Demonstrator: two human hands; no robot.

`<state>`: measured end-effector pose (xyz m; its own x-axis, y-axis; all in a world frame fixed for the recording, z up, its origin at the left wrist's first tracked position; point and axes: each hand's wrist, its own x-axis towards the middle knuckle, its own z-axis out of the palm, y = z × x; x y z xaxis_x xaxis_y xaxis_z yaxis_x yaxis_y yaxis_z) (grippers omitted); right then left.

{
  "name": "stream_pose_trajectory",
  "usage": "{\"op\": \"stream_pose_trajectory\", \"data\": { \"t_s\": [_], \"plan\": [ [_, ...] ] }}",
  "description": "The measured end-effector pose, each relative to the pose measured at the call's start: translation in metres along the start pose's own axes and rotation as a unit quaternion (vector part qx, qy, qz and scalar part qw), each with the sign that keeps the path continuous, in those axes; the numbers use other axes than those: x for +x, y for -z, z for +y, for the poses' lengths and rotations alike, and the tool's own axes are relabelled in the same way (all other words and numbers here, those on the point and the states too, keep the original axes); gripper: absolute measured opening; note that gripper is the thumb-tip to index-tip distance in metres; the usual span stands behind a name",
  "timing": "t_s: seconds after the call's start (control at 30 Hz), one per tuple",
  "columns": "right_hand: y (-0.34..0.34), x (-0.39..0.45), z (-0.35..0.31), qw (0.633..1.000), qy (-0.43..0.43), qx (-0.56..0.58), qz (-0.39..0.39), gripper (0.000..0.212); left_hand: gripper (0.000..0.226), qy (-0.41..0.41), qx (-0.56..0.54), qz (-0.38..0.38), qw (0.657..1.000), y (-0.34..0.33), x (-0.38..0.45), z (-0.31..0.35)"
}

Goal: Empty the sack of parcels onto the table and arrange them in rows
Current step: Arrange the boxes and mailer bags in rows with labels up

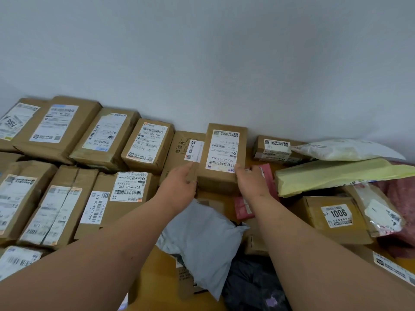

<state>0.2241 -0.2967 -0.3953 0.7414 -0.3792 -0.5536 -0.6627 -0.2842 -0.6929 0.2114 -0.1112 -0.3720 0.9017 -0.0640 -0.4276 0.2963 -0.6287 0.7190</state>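
Grey mailer [202, 232] nearest me; both hands, left [179, 187] and right [251, 182], clamp brown box [222, 153] at desk's far edge. Risk: box topples onto neighbour.

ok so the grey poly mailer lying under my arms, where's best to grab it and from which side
Take the grey poly mailer by its near pointed corner, coming from the front with the right hand. It is soft and flat, so pinch the loose edge rather than spanning it. Its far end is tucked under the forearms and beside the pink parcel, so a pull toward you looks least likely to snag.
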Motion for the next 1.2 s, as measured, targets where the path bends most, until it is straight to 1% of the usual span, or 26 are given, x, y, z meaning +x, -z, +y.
{"op": "stream_pose_trajectory", "data": {
  "t_s": [0.07,0.1,0.13,0.17,0.2,0.23,0.27,0.33,0.37,0.4,0.43,0.47,0.53,0.6,0.67,0.73,0.77,0.83,0.9,0.97,1.0,1.07,1.1,1.13,1.17,1.2],
  "plan": [
    [0.000,-0.010,-0.002,0.987,0.088,-0.056,0.122,0.052,0.062,0.005,0.015,0.020,1.000,0.007,-0.002,-0.006],
    [0.000,-0.017,-0.004,0.966,0.160,-0.095,0.179,0.042,0.061,0.007,0.017,0.029,0.999,0.011,-0.004,-0.008],
    [0.000,-0.026,-0.008,0.944,0.233,-0.124,0.200,0.030,0.060,0.009,0.017,0.040,0.999,0.014,-0.007,-0.009],
    [0.000,-0.034,-0.012,0.932,0.285,-0.144,0.175,0.018,0.059,0.014,0.017,0.050,0.998,0.017,-0.010,-0.008],
    [-0.002,-0.041,-0.015,0.927,0.316,-0.162,0.120,0.013,0.058,0.016,0.016,0.061,0.998,0.020,-0.013,-0.007],
    [-0.006,-0.048,-0.018,0.926,0.321,-0.192,0.055,0.017,0.058,0.017,0.015,0.069,0.997,0.023,-0.018,-0.004],
    [-0.009,-0.054,-0.019,0.924,0.301,-0.234,-0.019,0.020,0.057,0.015,0.014,0.073,0.997,0.026,-0.022,-0.002],
    [-0.016,-0.061,-0.019,0.909,0.206,-0.323,-0.164,0.020,0.056,0.009,0.020,0.078,0.997,0.031,-0.030,-0.001],
    [-0.020,-0.062,-0.016,0.892,0.151,-0.363,-0.222,0.030,0.055,0.011,0.022,0.080,0.996,0.033,-0.034,-0.002],
    [-0.023,-0.063,-0.012,0.873,0.106,-0.399,-0.258,0.046,0.054,0.013,0.025,0.085,0.996,0.034,-0.037,-0.004],
    [-0.025,-0.063,-0.008,0.860,0.084,-0.424,-0.272,0.057,0.053,0.018,0.028,0.093,0.995,0.036,-0.042,-0.004],
    [-0.026,-0.063,-0.004,0.856,0.084,-0.433,-0.269,0.060,0.052,0.022,0.030,0.099,0.994,0.037,-0.049,-0.002],
    [-0.028,-0.063,-0.001,0.861,0.100,-0.428,-0.256,0.056,0.052,0.032,0.034,0.107,0.993,0.039,-0.059,-0.006],
    [-0.027,-0.065,-0.004,0.862,0.116,-0.419,-0.262,0.047,0.052,0.036,0.033,0.116,0.992,0.041,-0.068,-0.010],
    [-0.022,-0.068,-0.012,0.868,0.127,-0.395,-0.273,0.026,0.051,0.035,0.031,0.120,0.992,0.042,-0.074,-0.014],
    [-0.012,-0.075,-0.025,0.874,0.141,-0.380,-0.267,0.017,0.052,0.034,0.023,0.119,0.992,0.043,-0.080,-0.015],
    [-0.006,-0.080,-0.032,0.876,0.152,-0.380,-0.255,0.018,0.052,0.035,0.017,0.117,0.992,0.043,-0.083,-0.014],
    [0.010,-0.087,-0.045,0.886,0.169,-0.376,-0.212,0.028,0.052,0.030,0.006,0.118,0.992,0.044,-0.088,-0.010],
    [0.030,-0.094,-0.055,0.902,0.172,-0.363,-0.161,0.025,0.051,0.015,-0.008,0.132,0.991,0.046,-0.093,-0.005],
    [0.049,-0.095,-0.058,0.924,0.171,-0.332,-0.079,0.017,0.047,-0.004,-0.013,0.147,0.989,0.048,-0.098,-0.003],
    [0.058,-0.095,-0.057,0.939,0.169,-0.298,-0.024,0.020,0.047,-0.010,-0.011,0.147,0.989,0.048,-0.100,-0.003],
    [0.073,-0.096,-0.052,0.962,0.153,-0.206,0.088,0.039,0.046,-0.009,-0.003,0.130,0.991,0.047,-0.105,-0.005],
    [0.078,-0.099,-0.047,0.965,0.137,-0.168,0.147,0.053,0.046,-0.001,0.005,0.115,0.993,0.046,-0.107,-0.006],
    [0.082,-0.103,-0.042,0.957,0.125,-0.162,0.204,0.064,0.046,0.008,0.018,0.096,0.995,0.044,-0.109,-0.009],
    [0.082,-0.110,-0.037,0.942,0.128,-0.183,0.251,0.071,0.048,0.018,0.033,0.077,0.996,0.043,-0.110,-0.012],
    [0.079,-0.115,-0.033,0.925,0.152,-0.207,0.280,0.071,0.050,0.031,0.045,0.059,0.997,0.042,-0.111,-0.014]
  ]
}}
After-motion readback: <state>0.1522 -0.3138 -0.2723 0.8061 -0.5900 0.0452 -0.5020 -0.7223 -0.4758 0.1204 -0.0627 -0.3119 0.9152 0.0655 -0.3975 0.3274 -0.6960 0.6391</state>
